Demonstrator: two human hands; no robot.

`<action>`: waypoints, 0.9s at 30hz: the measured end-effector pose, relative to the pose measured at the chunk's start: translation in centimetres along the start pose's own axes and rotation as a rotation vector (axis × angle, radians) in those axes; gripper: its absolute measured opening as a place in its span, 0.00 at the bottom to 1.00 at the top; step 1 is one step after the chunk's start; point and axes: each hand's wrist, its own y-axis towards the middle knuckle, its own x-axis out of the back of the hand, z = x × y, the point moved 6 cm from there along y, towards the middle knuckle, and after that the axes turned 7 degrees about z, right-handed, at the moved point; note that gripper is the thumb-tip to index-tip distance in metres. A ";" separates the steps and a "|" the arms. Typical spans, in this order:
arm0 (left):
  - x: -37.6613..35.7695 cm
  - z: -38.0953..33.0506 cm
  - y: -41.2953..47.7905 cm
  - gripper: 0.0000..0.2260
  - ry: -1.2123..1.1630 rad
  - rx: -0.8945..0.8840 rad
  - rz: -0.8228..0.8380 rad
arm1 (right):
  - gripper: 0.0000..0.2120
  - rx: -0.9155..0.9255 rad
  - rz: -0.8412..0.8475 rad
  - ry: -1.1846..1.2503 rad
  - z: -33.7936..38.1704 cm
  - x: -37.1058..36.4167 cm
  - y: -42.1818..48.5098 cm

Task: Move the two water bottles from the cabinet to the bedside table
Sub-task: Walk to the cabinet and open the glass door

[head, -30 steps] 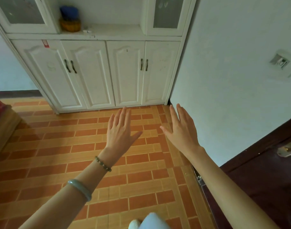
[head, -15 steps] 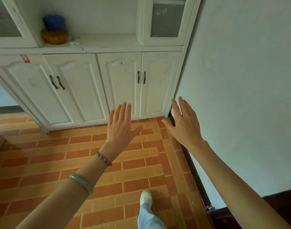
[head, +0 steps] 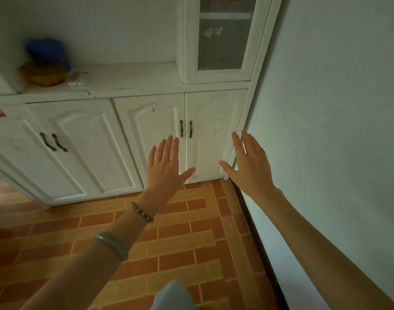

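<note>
A white cabinet (head: pixel 146 121) fills the upper half of the view, with all of its lower doors closed. No water bottle is visible, and no bedside table either. My left hand (head: pixel 167 166) is stretched out flat with fingers apart, just in front of the right pair of lower doors and below their dark handles (head: pixel 186 129). My right hand (head: pixel 250 166) is also flat and empty, in front of the cabinet's right edge where it meets the wall. A glass-fronted upper door (head: pixel 222 36) stands above, with red shapes blurred behind its top.
On the open shelf at left sits a yellow-brown bowl (head: pixel 43 73) with a blue object (head: pixel 46 50) in it, and a small white item (head: pixel 78 78) beside. A white wall (head: pixel 325 108) runs close on the right. Orange brick-pattern tiles (head: pixel 191 231) cover the floor.
The view has closed in on the cabinet and tilted up. Both hands stay open and now reach the lower right doors instead of hovering over the floor.
</note>
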 end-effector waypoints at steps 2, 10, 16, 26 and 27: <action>-0.7 0.4 2.7 0.39 0.001 -0.005 -0.006 | 0.37 -0.005 -0.002 -0.006 -0.9 -0.9 2.3; -4.2 2.8 14.9 0.40 0.012 -0.021 -0.023 | 0.36 -0.017 -0.005 0.001 -3.7 -5.4 13.8; -5.2 5.7 26.5 0.40 0.061 -0.058 -0.025 | 0.35 -0.037 -0.033 -0.019 -5.1 -7.6 24.6; -5.3 8.3 41.0 0.39 0.073 -0.117 -0.123 | 0.36 -0.071 -0.057 -0.052 -7.1 -10.5 37.7; -5.5 8.5 41.8 0.38 0.065 -0.112 -0.123 | 0.36 -0.066 -0.054 -0.060 -7.2 -10.9 38.6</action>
